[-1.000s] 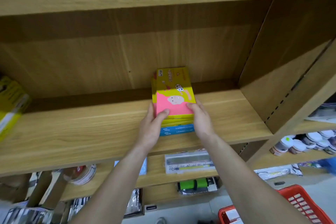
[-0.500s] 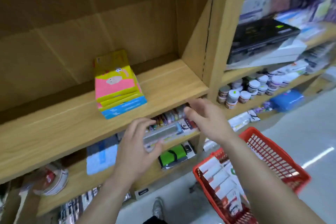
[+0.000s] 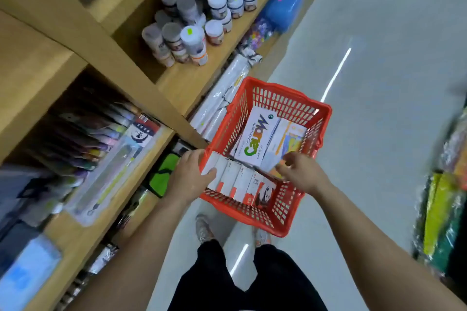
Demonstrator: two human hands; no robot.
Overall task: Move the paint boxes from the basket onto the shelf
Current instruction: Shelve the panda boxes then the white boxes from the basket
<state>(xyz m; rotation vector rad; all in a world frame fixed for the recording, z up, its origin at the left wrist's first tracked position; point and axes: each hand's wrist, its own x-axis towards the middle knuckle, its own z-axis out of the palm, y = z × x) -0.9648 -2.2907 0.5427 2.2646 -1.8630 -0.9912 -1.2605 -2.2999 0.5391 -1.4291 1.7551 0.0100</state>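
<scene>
Left hand (image 3: 192, 177) at the near-left corner of the red plastic mesh basket (image 3: 283, 94), fingers spread, thumb touching the end of a row of upright white-and-orange paint boxes (image 3: 236, 182), not yet clamped. Right hand (image 3: 300, 174) open, over the basket's near-right side. Best to pinch the row from both ends and lift level. About six upright boxes; two larger flat white boxes (image 3: 255, 140) behind.

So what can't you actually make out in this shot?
- Head view: the fronts of the upright boxes in the basket; only top edges show.
- The box under the right hand: the hand hides part of it.
- Jar labels: too blurred to read.
- Whether the left hand grips a box or only touches it.
</scene>
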